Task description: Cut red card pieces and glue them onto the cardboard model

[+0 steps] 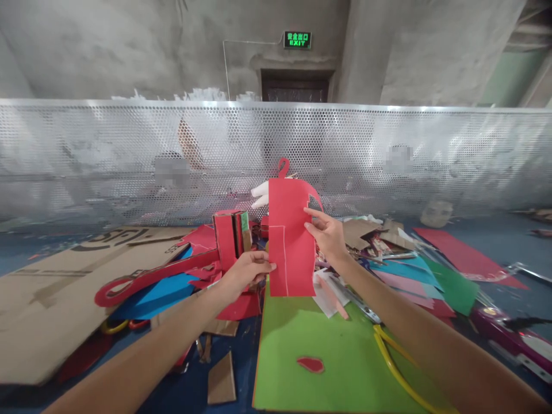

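Note:
Between my two hands a sheet of red paper [295, 241] is held upright above the green board [336, 351]. Pale lines mark a narrow rectangle on its lower left. My left hand [252, 267] pinches the sheet's left edge low down. Higher up, my right hand [325, 233] grips the right edge, where the outline is cut unevenly. A small red scrap [310, 364] lies on the green board. Behind the sheet, a red looped strip [283, 167] and white pointed pieces [260, 194] stick out; the rest of them is hidden.
Brown cardboard [86, 287] covers the left side. Left of the sheet stands a red box-like cardboard piece [224, 241], beside a long red looped strip [150, 276]. A yellow handle [388, 368] crosses the board's right part. Coloured paper [405, 270] and a purple device [509, 333] lie right. A perforated metal panel [366, 155] stands behind.

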A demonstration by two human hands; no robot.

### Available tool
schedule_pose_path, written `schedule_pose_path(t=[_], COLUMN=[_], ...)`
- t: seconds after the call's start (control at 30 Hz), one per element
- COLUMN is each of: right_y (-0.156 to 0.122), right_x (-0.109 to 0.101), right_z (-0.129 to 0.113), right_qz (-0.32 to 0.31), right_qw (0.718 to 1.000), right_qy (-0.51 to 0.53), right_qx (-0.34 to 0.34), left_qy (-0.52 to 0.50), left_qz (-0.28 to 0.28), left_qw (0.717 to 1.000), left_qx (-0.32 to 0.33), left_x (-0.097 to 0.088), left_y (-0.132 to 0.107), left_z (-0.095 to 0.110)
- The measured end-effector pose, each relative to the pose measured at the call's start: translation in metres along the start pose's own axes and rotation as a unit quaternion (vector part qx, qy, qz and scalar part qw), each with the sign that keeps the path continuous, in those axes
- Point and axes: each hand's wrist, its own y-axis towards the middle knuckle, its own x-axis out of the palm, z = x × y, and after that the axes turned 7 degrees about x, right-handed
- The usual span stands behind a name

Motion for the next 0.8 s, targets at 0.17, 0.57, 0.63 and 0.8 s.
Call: schedule_pose_path(t=[0.17,0.57,0.63,0.8], right_y=[-0.001,-0.002,-0.001,-0.001], right_x=[0.0,0.003,0.002,0.001], right_z=[-0.003,-0.004,-0.004,-0.006], right_qz=[0.011,0.013,0.013,0.019], right_qw=[1.0,1.0,1.0,1.0], right_qy=[-0.01,-0.006,-0.004,-0.017], right_qx=[-0.005,0.004,0.006,0.01], left_qy=[-0.01,0.042,0.063,0.112], left_qz=[0.017,0.004,0.002,0.012], left_qw=[1.0,0.998,0.997,0.991], left_qx=[0.018,0.036,0.043,0.077], left_x=[0.004,0.002,0.002,0.002], left_y=[-0.005,0.0,0.001,0.002], left_z=[0.008,0.0,-0.002,-0.001])
